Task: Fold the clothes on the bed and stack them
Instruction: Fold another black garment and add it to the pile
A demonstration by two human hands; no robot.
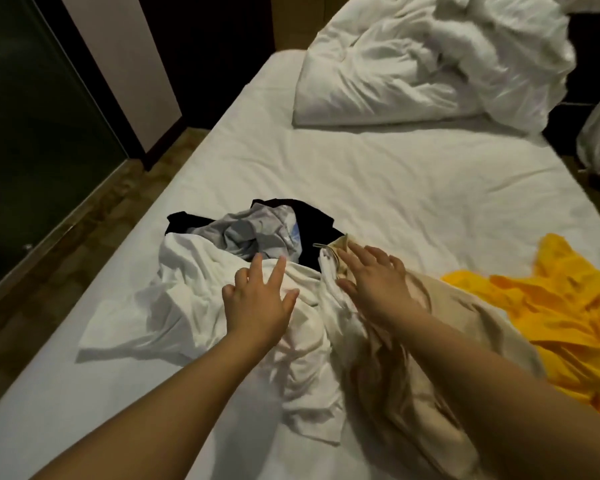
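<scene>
So nothing looks folded yet. The clothes sit in one tangled heap on the near half of the bed [395, 174]. The left hand [257, 299] is over the white garment [187, 299] and the right hand [374, 282] is at the far edge of the beige garment [447, 341]. The fingers [278, 271] on both are spread and straight, holding nothing, and I can't tell if they actually touch the cloth.

My advice is to take one piece only. The white one lies against the beige one, the grey garment [253, 233] and the black garment [312, 223], so pinch a hem and lift it clear instead of dragging the lot. Then spread it flat on the bare sheet beyond the heap. The yellow garment [551, 306] on the right can wait.
</scene>
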